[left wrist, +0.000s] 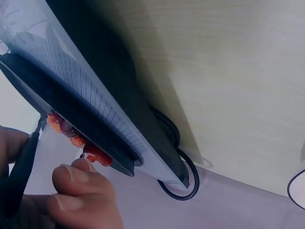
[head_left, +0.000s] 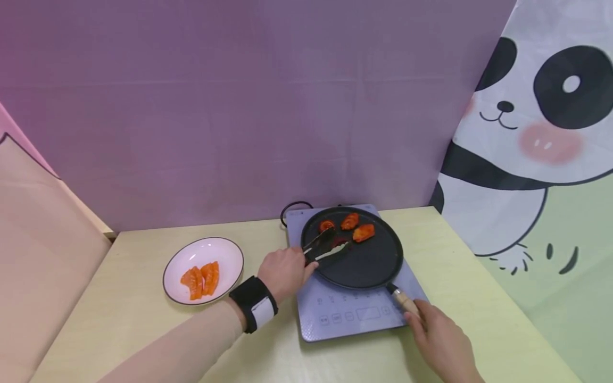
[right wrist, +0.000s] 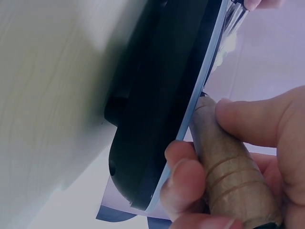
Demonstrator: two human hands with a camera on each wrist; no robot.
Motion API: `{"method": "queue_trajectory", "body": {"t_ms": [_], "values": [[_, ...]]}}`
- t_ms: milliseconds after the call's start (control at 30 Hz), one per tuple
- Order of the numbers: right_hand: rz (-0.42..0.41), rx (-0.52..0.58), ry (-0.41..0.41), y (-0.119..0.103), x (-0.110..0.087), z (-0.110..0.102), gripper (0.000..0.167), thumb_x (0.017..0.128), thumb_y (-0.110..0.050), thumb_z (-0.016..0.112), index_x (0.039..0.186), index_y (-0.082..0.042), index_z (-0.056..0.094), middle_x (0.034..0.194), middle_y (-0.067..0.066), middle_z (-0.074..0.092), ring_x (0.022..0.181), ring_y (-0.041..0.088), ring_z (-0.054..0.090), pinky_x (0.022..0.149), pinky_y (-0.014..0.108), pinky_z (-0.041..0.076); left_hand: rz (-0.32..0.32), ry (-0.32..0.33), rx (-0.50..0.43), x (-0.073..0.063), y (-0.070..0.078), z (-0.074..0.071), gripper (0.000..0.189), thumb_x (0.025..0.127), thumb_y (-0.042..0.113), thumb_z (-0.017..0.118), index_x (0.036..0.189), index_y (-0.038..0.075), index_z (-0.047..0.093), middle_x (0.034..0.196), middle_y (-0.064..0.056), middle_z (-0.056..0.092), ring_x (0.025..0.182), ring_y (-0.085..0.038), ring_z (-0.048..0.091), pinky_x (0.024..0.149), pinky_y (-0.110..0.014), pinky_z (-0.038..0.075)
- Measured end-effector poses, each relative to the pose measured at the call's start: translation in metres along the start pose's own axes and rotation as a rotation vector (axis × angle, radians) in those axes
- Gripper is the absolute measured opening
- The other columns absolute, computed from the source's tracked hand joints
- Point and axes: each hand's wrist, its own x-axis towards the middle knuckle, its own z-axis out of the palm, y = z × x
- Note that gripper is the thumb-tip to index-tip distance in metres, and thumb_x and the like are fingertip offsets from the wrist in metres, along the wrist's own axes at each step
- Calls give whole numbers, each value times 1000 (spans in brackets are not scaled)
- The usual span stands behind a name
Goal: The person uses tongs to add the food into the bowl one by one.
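Observation:
My left hand point(head_left: 282, 274) grips a pair of tongs point(head_left: 332, 251) whose spread tips reach over the left part of a round black frying pan point(head_left: 371, 266). Three reddish-orange pieces of food lie in the far half of the pan, one point(head_left: 364, 232) near the tongs; a dark red patch shows between the tips. In the left wrist view, red food point(left wrist: 97, 156) appears beyond my fingertips. My right hand point(head_left: 442, 338) holds the pan's wooden handle point(right wrist: 228, 167), thumb along one side and fingers curled around the other. The pan sits on a flat induction cooktop point(head_left: 325, 324).
Left of the cooktop, a white dark-rimmed plate point(head_left: 227, 260) bears orange, pale-striped slices point(head_left: 201, 279) resembling salmon. A black cord point(head_left: 282, 215) loops behind the cooktop. Purple cloth point(head_left: 230, 117) hangs behind the wooden table point(head_left: 143, 330); a panda-printed sheet point(head_left: 507, 218) stands at right.

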Motion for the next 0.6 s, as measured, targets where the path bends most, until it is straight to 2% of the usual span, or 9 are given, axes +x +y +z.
{"method": "queue_trajectory", "body": {"t_ms": [100,267,600], "values": [[-3,0,5,0,0,0,24,91,-27,64,106,-8,62,72,-1,53,61,16,48,52,39,39,-2,-3,-5,-2,1,1,48,92,51,55,70,9,52,57,-1,44,45,-16,47,40,-34,39],[-16,2,26,0,-1,1,22,91,-27,65,104,-9,61,71,-1,52,60,17,47,51,39,38,-10,3,-9,-2,4,3,46,92,47,56,72,7,55,59,-2,48,48,-19,53,41,-35,41],[-22,0,29,1,-1,1,23,91,-28,64,105,-9,62,71,-2,52,60,16,48,50,38,38,1,88,82,0,5,5,41,92,40,61,69,6,60,61,-4,57,52,-25,61,42,-38,44]]}}
